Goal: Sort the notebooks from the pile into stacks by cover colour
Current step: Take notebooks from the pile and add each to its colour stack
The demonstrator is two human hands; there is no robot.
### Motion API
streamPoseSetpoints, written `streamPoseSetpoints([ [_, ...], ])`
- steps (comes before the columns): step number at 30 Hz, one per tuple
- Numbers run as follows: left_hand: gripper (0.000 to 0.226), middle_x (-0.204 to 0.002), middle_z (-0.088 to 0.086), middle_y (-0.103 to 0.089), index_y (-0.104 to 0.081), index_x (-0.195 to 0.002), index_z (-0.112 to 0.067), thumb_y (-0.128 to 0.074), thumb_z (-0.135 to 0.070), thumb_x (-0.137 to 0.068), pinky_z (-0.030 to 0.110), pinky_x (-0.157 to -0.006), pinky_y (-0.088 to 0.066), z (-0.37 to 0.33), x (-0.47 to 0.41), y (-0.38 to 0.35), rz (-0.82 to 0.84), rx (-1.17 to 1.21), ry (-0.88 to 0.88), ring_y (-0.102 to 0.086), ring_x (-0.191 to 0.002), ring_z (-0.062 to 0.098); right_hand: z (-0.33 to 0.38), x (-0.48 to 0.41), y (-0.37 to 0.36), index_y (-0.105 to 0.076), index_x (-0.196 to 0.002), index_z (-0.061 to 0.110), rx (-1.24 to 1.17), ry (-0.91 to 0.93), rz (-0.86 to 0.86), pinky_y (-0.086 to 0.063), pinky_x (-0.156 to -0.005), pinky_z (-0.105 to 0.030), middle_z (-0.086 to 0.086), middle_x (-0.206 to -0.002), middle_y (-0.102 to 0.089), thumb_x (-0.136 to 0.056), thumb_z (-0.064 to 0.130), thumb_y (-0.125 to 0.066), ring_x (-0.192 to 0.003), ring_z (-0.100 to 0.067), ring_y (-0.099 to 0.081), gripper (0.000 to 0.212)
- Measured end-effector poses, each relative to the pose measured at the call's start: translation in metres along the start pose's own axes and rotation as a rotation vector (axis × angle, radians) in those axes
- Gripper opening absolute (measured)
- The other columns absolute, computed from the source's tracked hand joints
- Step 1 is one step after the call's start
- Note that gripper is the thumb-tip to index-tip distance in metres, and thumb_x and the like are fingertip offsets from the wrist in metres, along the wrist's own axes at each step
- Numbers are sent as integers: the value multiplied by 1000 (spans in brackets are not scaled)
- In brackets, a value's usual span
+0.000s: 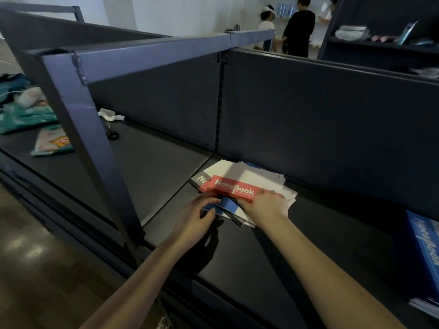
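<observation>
On the dark shelf [308, 233] the pile of notebooks [249, 174] lies against the back panel [332, 127]. A slanting metal post [95, 143] stands left of it, with scissors [112, 135] and a white wad [110, 114] beyond the post, and a blue stack [427, 252] well to the right is cut off by the frame edge. At the pile's near edge the left hand [197, 214] pinches a blue notebook [229, 204] with curled fingers, while the right hand [266, 205] grips the right end of the red notebook [234, 188] on top, its fingertips hidden; people [299, 32] far behind the pile are blurred.

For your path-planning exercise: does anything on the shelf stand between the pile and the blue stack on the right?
Nothing visible does: only bare shelf lies between the pile and the blue stack.
</observation>
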State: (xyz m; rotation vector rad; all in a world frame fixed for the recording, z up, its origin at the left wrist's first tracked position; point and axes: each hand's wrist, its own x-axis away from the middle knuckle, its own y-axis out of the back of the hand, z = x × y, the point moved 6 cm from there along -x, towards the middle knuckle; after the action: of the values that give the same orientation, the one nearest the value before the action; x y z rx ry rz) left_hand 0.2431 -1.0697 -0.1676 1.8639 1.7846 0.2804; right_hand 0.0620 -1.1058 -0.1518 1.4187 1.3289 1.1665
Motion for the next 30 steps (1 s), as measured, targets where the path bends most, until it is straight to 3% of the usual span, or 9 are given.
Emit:
streamPoseSetpoints([
  [1,30,-111,-23,-57,-65,-102,-33,-57,-7,-88,14,-86,-41,0,-1,0,-4,1,-2,-54,-102,-6,-1,1,0,-55,-120,8,-23,-19,4,-43,-86,-37,-12,-114,-59,-93,66,-29,-103,-28,-55,68],
  [3,28,-114,-17,-58,-66,-104,-29,-58,-7,-88,18,-88,-43,0,-3,-2,-11,9,1,-55,-103,-1,-5,4,-1,-46,-129,6,-27,-22,13,-41,-90,-37,-15,-125,-54,-89,72,-24,-111,-28,-52,80],
  [7,33,-109,-15,-61,-61,-99,-39,-57,-8,-90,1,-76,-36,-4,-4,-8,9,60,31,-55,-95,-9,-12,7,-8,-29,-144,10,-57,14,95,-38,-99,-40,-22,-141,-41,-92,65,-29,-125,-34,-44,76],
  [10,32,-108,-15,-63,-61,-103,-38,-55,-9,-92,2,-74,-38,-5,-6,-16,58,103,70,-57,-97,-3,-14,9,-8,-24,-148,13,-49,55,132,-37,-99,-39,-23,-143,-37,-90,60,-34,-127,-35,-41,75],
  [14,27,-106,-18,-58,-60,-106,-31,-52,-8,-94,3,-74,-40,-15,-7,-23,99,115,61,-55,-94,-7,-7,12,-1,-24,-147,10,62,144,122,-42,-85,-37,-24,-135,-44,-95,52,-35,-118,-33,-49,68],
  [18,32,-109,-17,-58,-58,-101,-38,-52,-8,-94,3,-76,-40,-15,-7,-23,105,119,56,-54,-99,-8,2,17,-1,-17,-151,9,123,203,106,-43,-84,-37,-27,-136,-45,-100,40,-29,-117,-35,-50,60],
  [23,37,-113,-11,-60,-60,-100,-36,-51,-1,-93,-1,-78,-36,-14,-8,-11,23,168,68,-53,-105,-6,-22,19,13,-35,-137,14,-104,224,-54,-44,-65,-34,-8,-96,-63,-100,24,-34,-76,-24,-58,39],
  [26,38,-114,-12,-58,-57,-104,-35,-50,1,-94,-3,-77,-36,-20,-6,-9,-7,220,63,-52,-107,-4,-32,21,12,-38,-133,17,-205,185,-71,-48,-68,-35,-8,-98,-64,-101,28,-33,-79,-24,-61,35],
  [30,52,-126,-19,-49,-43,-127,-34,-50,5,-93,-1,-88,-36,-33,-1,-10,-52,321,43,-45,-116,-11,-31,24,7,-41,-121,16,-312,128,-66,-50,-69,-36,-7,-99,-63,-100,33,-35,-82,-24,-61,28],
])
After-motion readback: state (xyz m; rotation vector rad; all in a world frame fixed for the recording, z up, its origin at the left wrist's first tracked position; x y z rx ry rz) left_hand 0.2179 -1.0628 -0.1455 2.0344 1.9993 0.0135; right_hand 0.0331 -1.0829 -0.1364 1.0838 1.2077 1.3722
